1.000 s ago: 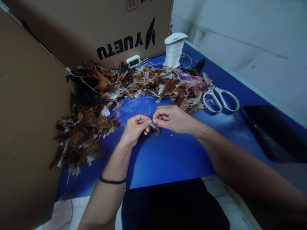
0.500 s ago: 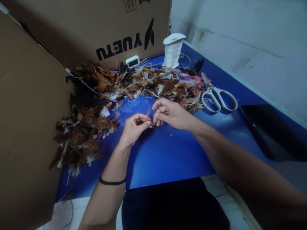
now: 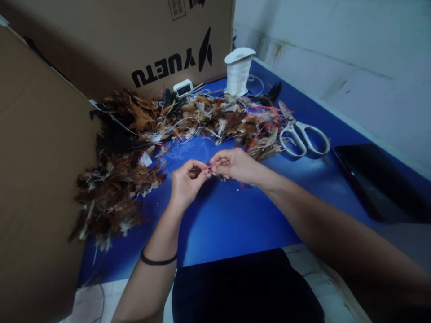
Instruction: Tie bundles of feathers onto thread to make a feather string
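At frame centre, the left hand (image 3: 184, 184) and right hand (image 3: 235, 165) pinch a small feather bundle (image 3: 215, 176) wound with red thread (image 3: 209, 168). Keep both pinches tight so the thread stays taut above the worktop (image 3: 229, 215).

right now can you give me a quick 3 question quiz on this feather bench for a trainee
1. True or false: the scissors lie on the blue table to the right of the feather pile.
2. What do the left hand and right hand pinch between them? A) a small feather bundle with red thread B) the white spool C) the scissors
3. Fill in: the cardboard box behind the pile is printed with the word ____.

Key: 1 true; 2 A; 3 YUETU
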The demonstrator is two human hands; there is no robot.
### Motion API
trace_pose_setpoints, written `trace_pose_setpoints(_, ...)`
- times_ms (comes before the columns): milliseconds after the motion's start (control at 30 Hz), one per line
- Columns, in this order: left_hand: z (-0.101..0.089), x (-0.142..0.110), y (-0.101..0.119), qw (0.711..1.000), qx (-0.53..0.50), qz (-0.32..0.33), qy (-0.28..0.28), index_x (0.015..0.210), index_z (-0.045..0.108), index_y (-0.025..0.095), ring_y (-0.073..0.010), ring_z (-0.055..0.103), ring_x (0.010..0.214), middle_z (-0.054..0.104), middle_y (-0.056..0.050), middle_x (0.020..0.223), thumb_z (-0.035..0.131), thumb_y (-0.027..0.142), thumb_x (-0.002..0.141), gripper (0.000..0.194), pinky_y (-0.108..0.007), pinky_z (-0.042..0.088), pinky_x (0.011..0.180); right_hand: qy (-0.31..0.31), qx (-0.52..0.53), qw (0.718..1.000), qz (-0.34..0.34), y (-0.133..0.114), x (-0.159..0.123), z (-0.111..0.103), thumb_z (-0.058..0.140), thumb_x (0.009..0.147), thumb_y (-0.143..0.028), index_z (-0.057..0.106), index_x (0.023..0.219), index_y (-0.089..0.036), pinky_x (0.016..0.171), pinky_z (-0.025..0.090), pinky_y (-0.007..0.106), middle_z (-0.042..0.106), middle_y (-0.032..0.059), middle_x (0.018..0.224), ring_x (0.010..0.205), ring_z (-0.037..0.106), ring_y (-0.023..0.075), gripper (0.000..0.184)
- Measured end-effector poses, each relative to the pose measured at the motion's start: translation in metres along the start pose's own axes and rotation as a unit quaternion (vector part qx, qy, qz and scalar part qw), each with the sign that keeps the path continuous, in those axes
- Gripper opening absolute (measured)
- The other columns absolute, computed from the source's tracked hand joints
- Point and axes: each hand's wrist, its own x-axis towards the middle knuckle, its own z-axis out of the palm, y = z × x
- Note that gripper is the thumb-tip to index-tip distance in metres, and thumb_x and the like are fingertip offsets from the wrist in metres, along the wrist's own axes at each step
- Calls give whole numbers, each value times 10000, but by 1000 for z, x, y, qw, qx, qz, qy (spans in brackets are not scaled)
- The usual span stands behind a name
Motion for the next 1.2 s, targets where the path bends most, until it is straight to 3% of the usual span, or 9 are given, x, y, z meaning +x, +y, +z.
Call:
trace_pose_setpoints(467,7,-6,4,987,106,106,64,794,647,195,-107,639,584,690,0,703,654,268,760,80,-200,485,563,0,55,995,88,5,2,-1,692,677,-210,661,710,-133,357,260,154,493,-30,456,402,403,35,89)
trace_pose_setpoints(700,8,-6,2,984,107,122,72,805,649,197,-114,651,637,698,-7,751,644,279,775,88,-221,518,636,6,131,984,117,0,2,4,647,663,-148,652,703,-124,363,221,146,510,-27,500,414,365,20,47)
trace_pose_setpoints(933,11,-5,-1,990,54,95,85,803,628,189,-111,666,640,692,2,739,649,270,770,89,-227,541,647,50,126,986,99,0,3,13,570,630,-116,565,615,-133,374,223,150,458,-56,448,392,340,16,24)
trace_pose_setpoints(1200,15,-2,4,994,-53,22,93,762,581,176,-111,666,591,672,15,664,684,262,736,138,-229,566,603,38,116,988,94,-1,3,11,589,647,-175,548,613,-138,356,238,156,489,-43,467,377,350,17,65)
